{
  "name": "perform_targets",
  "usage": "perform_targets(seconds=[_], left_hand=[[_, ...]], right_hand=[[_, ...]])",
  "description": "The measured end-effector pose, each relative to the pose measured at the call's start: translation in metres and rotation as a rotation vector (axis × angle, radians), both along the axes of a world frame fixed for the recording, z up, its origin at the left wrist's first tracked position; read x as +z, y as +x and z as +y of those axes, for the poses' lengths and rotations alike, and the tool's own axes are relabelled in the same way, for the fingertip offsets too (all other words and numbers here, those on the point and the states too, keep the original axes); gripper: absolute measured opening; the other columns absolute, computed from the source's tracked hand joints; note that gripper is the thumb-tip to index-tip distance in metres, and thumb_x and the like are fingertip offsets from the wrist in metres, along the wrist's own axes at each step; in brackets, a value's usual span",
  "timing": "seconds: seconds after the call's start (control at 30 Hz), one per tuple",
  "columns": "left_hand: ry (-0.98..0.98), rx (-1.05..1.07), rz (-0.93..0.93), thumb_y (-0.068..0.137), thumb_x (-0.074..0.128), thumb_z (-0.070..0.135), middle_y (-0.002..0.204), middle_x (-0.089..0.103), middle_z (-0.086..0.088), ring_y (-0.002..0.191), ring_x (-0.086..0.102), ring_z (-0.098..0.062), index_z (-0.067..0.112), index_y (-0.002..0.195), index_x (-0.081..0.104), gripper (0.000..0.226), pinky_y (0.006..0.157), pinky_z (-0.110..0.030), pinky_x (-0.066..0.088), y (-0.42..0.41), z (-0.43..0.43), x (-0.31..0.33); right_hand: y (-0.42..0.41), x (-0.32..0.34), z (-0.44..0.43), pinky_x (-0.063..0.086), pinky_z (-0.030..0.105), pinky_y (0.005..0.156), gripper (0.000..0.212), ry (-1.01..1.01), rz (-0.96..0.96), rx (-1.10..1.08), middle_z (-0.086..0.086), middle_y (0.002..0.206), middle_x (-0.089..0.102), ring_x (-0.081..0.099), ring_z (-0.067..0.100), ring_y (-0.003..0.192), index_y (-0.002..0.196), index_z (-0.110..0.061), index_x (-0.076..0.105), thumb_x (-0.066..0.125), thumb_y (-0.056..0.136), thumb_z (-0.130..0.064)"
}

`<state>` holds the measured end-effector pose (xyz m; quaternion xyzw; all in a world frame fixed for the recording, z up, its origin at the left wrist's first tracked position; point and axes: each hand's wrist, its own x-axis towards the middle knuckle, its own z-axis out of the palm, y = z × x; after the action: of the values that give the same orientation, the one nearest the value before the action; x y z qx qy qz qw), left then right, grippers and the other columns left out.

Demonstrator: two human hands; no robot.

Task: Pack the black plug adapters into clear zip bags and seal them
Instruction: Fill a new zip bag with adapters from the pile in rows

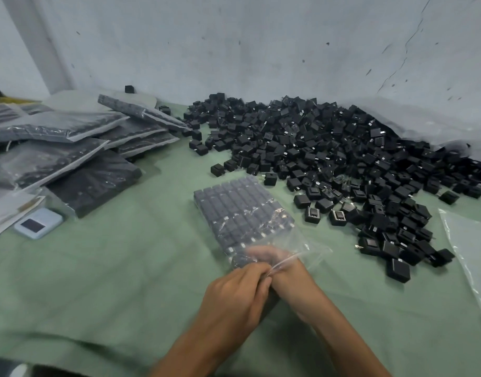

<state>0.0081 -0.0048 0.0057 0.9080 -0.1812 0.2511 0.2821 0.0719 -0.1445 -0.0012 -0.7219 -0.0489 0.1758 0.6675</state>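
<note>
Zip bag (242, 213) mouth pinched by left hand (238, 293); right hand (281, 265) blurred beside it, grip unclear.

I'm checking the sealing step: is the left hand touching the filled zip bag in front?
Touching. The head view shows the left hand pinching the clear mouth edge of the filled zip bag.

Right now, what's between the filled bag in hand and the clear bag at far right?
Loose black adapters, the pile's near edge, lying on green cloth; head view.
</note>
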Motion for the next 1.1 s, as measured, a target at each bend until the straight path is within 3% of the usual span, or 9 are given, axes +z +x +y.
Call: perform_targets(seconds=[0.1,0.23,0.37,0.43,0.57,0.73,0.9,1.0,1.1], left_hand=[[0.003,-0.017,0.008,0.098,0.051,0.029,0.094,0.071,0.009,0.080,0.067,-0.015,0.020,0.104,0.069,0.020,0.064,-0.031,0.053,0.000,0.001,-0.002],[-0.004,-0.023,-0.004,0.098,0.053,0.029,0.092,0.072,0.006,0.078,0.068,-0.016,0.021,0.105,0.069,0.019,0.061,-0.031,0.053,0.000,0.004,-0.004],[-0.031,-0.075,0.017,0.102,0.050,0.030,0.100,0.069,0.010,0.086,0.066,-0.015,0.024,0.107,0.069,0.020,0.075,-0.030,0.053,0.002,0.012,-0.005],[-0.021,-0.046,-0.003,0.102,0.049,0.028,0.099,0.067,0.009,0.088,0.064,-0.017,0.022,0.104,0.070,0.021,0.079,-0.030,0.050,0.006,0.020,-0.007],[0.057,0.035,-0.069,0.099,0.051,0.028,0.106,0.070,0.003,0.098,0.065,-0.020,0.015,0.105,0.075,0.028,0.089,-0.032,0.049,0.017,0.039,-0.014],[0.115,0.039,-0.140,0.096,0.052,0.031,0.113,0.073,0.002,0.099,0.069,-0.021,0.016,0.106,0.078,0.032,0.091,-0.033,0.047,0.025,0.051,-0.027],[0.123,0.042,-0.158,0.094,0.054,0.032,0.116,0.072,0.002,0.100,0.070,-0.021,0.016,0.107,0.078,0.032,0.092,-0.033,0.047,0.028,0.049,-0.035],[0.117,0.038,-0.165,0.094,0.054,0.032,0.116,0.072,0.003,0.100,0.070,-0.019,0.016,0.107,0.078,0.032,0.091,-0.032,0.047,0.029,0.048,-0.037],[0.107,0.041,-0.151,0.094,0.053,0.033,0.115,0.072,0.003,0.100,0.068,-0.017,0.017,0.106,0.078,0.032,0.089,-0.031,0.048,0.029,0.046,-0.037]], right_hand=[[0.001,-0.004,0.004,0.057,0.022,0.074,0.034,0.010,-0.008,-0.041,0.011,0.094,0.076,0.072,0.017,0.084,0.107,-0.003,0.068,0.052,0.087,0.018],[0.003,-0.003,0.011,0.056,0.019,0.070,0.023,0.103,0.059,-0.063,0.019,0.091,0.071,0.069,0.016,0.073,0.112,0.012,0.064,0.061,0.089,0.012],[0.003,0.000,0.008,0.056,0.017,0.075,0.028,0.141,0.017,-0.029,0.030,0.106,0.067,0.070,0.018,0.083,0.118,0.017,0.060,0.054,0.091,0.016],[0.001,0.000,0.010,0.054,0.017,0.071,0.026,0.118,-0.025,-0.016,0.024,0.101,0.069,0.071,0.009,0.077,0.115,0.017,0.062,0.058,0.088,0.016],[-0.001,-0.002,0.016,0.053,0.026,0.054,0.002,-0.021,-0.096,0.048,0.012,0.077,0.070,0.066,0.017,0.061,0.092,0.004,0.065,0.066,0.090,0.005],[-0.002,-0.005,0.011,0.059,0.048,0.076,0.006,-0.205,-0.201,0.054,0.014,0.089,0.074,0.072,0.027,0.081,0.093,-0.008,0.073,0.068,0.092,-0.010],[-0.017,0.009,-0.019,0.054,0.042,0.093,0.019,-0.206,-0.203,0.235,0.006,0.100,0.075,0.070,0.022,0.095,0.103,-0.013,0.074,0.062,0.091,-0.005],[-0.017,0.022,-0.058,0.051,0.028,0.073,0.024,-0.264,-0.122,0.196,-0.004,0.082,0.073,0.062,0.008,0.074,0.090,-0.023,0.078,0.065,0.090,-0.003],[0.006,0.040,-0.096,0.047,0.025,0.061,0.034,-0.399,-0.151,0.064,-0.001,0.077,0.072,0.056,0.009,0.067,0.078,-0.026,0.077,0.061,0.088,0.002]])
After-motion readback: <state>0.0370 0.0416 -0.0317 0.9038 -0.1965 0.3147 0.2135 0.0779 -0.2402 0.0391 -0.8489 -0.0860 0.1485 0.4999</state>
